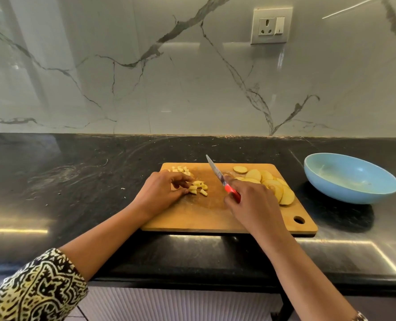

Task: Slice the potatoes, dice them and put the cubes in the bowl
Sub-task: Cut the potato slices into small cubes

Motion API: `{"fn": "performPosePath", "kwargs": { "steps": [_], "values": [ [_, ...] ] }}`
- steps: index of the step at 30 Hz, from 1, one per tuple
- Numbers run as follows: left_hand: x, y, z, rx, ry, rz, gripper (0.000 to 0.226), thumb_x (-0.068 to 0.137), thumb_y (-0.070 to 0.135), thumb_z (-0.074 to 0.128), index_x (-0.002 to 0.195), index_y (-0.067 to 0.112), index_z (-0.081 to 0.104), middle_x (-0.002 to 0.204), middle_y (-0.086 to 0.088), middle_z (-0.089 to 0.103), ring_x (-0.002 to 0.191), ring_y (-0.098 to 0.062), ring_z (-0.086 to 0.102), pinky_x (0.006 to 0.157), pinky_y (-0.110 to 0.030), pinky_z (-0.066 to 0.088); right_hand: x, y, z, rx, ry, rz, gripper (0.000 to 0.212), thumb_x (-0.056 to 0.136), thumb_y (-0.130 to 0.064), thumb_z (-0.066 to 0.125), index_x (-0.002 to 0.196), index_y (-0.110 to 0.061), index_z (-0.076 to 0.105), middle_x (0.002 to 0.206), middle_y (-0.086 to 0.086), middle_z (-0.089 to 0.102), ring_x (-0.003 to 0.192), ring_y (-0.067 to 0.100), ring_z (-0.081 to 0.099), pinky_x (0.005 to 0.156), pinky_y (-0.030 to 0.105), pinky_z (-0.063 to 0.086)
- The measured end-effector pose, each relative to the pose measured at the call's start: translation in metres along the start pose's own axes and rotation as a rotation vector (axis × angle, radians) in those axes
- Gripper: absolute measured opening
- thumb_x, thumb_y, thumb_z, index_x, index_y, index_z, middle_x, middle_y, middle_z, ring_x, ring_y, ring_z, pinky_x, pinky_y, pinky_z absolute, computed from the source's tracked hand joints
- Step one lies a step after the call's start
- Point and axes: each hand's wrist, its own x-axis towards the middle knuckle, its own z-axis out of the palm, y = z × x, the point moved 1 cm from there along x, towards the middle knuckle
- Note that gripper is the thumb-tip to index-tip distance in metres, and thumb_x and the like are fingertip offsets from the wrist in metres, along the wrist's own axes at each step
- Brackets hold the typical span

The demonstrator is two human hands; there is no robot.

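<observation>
A wooden cutting board (215,216) lies on the black counter. Potato cubes (198,187) sit left of its middle, and a second small heap of cubes (180,169) lies at the far left corner. Round potato slices (273,184) overlap along the right side. My left hand (162,191) rests on the board with curled fingertips touching the near cubes. My right hand (252,202) grips a red-handled knife (217,173), its blade raised and pointing away to the left. A light blue bowl (352,179) with nothing in it stands to the right of the board.
A marble backsplash rises behind the counter, with a wall socket (271,25) high on the right. The counter's front edge (192,279) runs below my forearms. The board has a hanging hole (298,220) at its near right corner.
</observation>
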Motion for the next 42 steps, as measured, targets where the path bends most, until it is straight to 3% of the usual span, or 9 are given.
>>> {"fn": "performPosePath", "kwargs": {
  "steps": [4,8,15,21,24,27,34,39,42],
  "values": [
    [0.000,-0.001,0.000,0.042,-0.015,0.027,0.033,0.083,0.032,0.071,0.115,0.033,0.065,0.095,0.018,0.066,0.090,0.003,0.057,0.088,-0.027,0.050,-0.005,0.002,0.001,0.012,0.019,-0.029,0.049,0.096,-0.033,0.051,0.143,-0.029,0.041,0.105,-0.007,0.069,0.076,0.003,0.051,0.061,0.016,0.037],
    [0.004,0.002,0.005,0.198,-0.095,0.186,0.044,0.084,0.049,0.062,0.125,0.036,0.059,0.125,0.013,0.060,0.117,-0.006,0.048,0.096,-0.026,0.034,-0.004,0.006,0.002,0.029,0.013,0.001,0.050,0.096,-0.034,0.052,0.144,-0.029,0.040,0.108,-0.007,0.068,0.078,0.001,0.047,0.064,0.016,0.035],
    [0.044,-0.017,0.007,0.479,-0.116,0.367,0.024,0.090,0.029,0.062,0.114,0.032,0.068,0.119,0.011,0.065,0.112,-0.014,0.055,0.084,-0.027,0.031,-0.003,0.013,0.003,0.060,0.037,0.035,0.050,0.097,-0.035,0.051,0.145,-0.030,0.038,0.107,-0.008,0.067,0.081,0.000,0.047,0.070,0.015,0.034],
    [0.049,-0.030,-0.002,0.049,-0.004,0.150,0.023,0.086,0.027,0.067,0.108,0.025,0.070,0.107,0.008,0.067,0.100,-0.008,0.057,0.088,-0.034,0.050,-0.002,0.018,0.001,0.078,0.060,0.033,0.051,0.096,-0.036,0.052,0.145,-0.030,0.038,0.108,-0.008,0.067,0.088,0.004,0.055,0.073,0.017,0.041],
    [0.037,-0.014,0.002,0.004,-0.150,0.271,0.034,0.084,0.048,0.062,0.112,0.031,0.067,0.114,0.018,0.062,0.110,-0.002,0.053,0.094,-0.022,0.044,-0.001,0.018,0.000,0.092,0.075,0.038,0.050,0.096,-0.036,0.051,0.144,-0.032,0.038,0.105,-0.008,0.068,0.081,0.002,0.049,0.072,0.017,0.042],
    [0.040,-0.007,0.018,0.242,-0.268,0.480,0.042,0.089,0.057,0.046,0.113,0.031,0.069,0.120,0.014,0.064,0.115,-0.005,0.053,0.098,-0.027,0.037,-0.001,0.018,0.000,0.095,0.082,0.049,0.050,0.096,-0.036,0.052,0.144,-0.032,0.039,0.106,-0.008,0.068,0.083,0.003,0.053,0.074,0.019,0.045],
    [0.060,-0.031,0.008,0.483,-0.011,0.365,0.019,0.088,0.037,0.064,0.105,0.031,0.071,0.116,0.010,0.067,0.114,-0.018,0.057,0.094,-0.040,0.037,0.000,0.021,-0.001,0.090,0.069,0.060,0.051,0.096,-0.036,0.053,0.144,-0.029,0.040,0.109,-0.006,0.068,0.091,0.008,0.059,0.077,0.023,0.047],
    [0.049,-0.035,-0.001,0.332,-0.100,0.382,0.033,0.086,0.052,0.053,0.106,0.034,0.070,0.122,0.012,0.063,0.118,-0.014,0.051,0.095,-0.038,0.037,-0.001,0.022,-0.002,0.094,0.079,0.057,0.050,0.095,-0.035,0.054,0.143,-0.029,0.041,0.102,-0.005,0.068,0.080,0.004,0.052,0.072,0.021,0.046],
    [0.050,-0.038,0.002,0.424,-0.033,0.368,0.025,0.087,0.034,0.065,0.111,0.031,0.069,0.124,0.009,0.062,0.119,-0.019,0.053,0.096,-0.043,0.039,-0.001,0.025,-0.003,0.103,0.072,0.063,0.050,0.095,-0.035,0.054,0.143,-0.029,0.042,0.100,-0.005,0.068,0.078,0.003,0.049,0.067,0.018,0.041]
  ]
}}
